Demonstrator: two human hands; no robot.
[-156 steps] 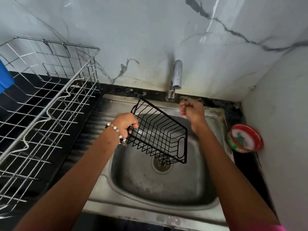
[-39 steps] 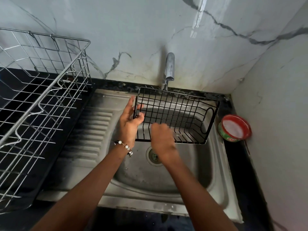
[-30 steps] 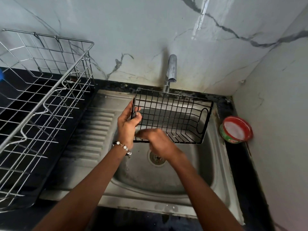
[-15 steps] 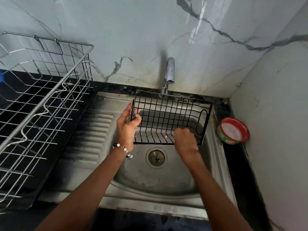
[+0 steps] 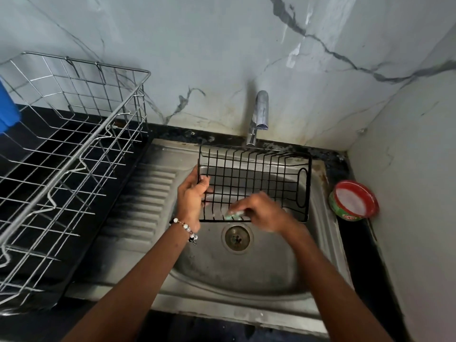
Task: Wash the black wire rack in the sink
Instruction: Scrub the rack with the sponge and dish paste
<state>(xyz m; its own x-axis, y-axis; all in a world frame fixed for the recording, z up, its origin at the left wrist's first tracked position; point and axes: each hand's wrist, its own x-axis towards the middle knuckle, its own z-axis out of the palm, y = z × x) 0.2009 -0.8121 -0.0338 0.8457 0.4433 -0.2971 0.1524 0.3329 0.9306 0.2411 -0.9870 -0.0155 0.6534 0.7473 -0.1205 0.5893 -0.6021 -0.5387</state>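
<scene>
You hold the black wire rack above the sink basin, just in front of the tap and behind the drain. Your left hand is clamped on the rack's left end, fingers curled through the wires. Your right hand presses a pale green scrubber against the rack's near edge, fingers wrapped round it; the hand is blurred. No water shows at the tap, so I judge you are in mid-scrub: soaping is under way, while the far side by the handle loop and all of the rinsing look left to do.
</scene>
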